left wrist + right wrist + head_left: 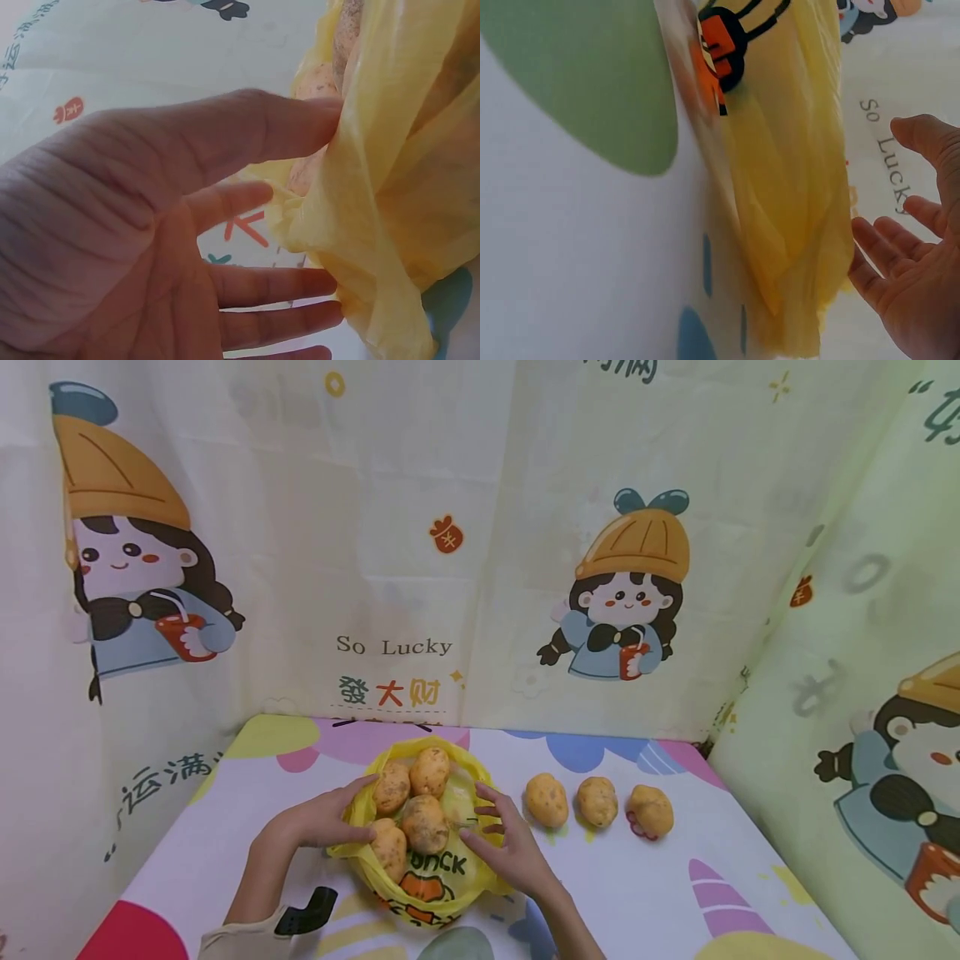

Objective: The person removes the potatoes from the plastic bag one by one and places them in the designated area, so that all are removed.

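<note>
A yellow plastic bag (472, 860) with a printed cartoon stands spread wide on the table, several potatoes (425, 824) lying inside it. At the bag's left rim is my left hand (322, 821), its thumb and fingers stretched out. In the left wrist view the thumb reaches the yellow film, and the straight fingertips come right up to the bag's side. My right hand (516, 850) hovers over the right rim with relaxed, spread fingers and nothing in its grasp. To the right of the bag, three potatoes sit in a row: left potato (546, 800), middle potato (597, 802) and right potato (650, 812).
The table (622, 893) wears a white cover with colourful printed shapes. Behind it hangs a pale printed cloth (510, 610), and similar cloth closes off both sides. A black strap piece (307, 912) sits at my left wrist.
</note>
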`<state>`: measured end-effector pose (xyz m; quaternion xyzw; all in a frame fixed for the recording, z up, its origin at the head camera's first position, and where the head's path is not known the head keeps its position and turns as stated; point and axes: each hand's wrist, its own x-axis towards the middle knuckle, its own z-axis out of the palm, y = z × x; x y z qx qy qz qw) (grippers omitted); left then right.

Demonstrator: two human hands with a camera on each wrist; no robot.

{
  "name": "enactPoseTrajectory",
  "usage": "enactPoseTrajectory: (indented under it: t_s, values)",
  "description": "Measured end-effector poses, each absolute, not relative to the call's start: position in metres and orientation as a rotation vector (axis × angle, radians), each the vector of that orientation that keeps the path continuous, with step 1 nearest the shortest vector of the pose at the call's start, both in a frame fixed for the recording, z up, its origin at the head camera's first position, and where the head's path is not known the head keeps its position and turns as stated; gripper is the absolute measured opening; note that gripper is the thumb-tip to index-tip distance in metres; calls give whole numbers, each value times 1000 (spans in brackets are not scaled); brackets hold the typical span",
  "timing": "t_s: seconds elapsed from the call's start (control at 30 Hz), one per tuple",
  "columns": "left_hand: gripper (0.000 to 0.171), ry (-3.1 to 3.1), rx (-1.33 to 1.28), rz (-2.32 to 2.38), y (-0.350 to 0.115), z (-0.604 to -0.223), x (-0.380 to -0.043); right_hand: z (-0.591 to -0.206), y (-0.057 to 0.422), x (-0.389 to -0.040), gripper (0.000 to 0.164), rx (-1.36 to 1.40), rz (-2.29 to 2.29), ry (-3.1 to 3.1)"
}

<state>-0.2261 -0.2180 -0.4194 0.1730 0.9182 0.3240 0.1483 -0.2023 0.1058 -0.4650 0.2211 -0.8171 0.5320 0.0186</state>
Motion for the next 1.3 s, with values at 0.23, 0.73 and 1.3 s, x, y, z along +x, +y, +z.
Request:
enactPoseTrajectory:
  t_s: [0.23, 0.73, 1.3]
  values:
    - [98, 2601, 531, 972, -219, -420, -225, -469, 91, -207, 66, 767, 1641, -2596]
    - [104, 2606, 486, 931, -219, -430, -229, -482, 66, -225, 74, 814, 1511, -2751]
    - [119, 2606, 445, 971, -217, -432, -228, -490, 59, -226, 76, 777, 1607, -2746]
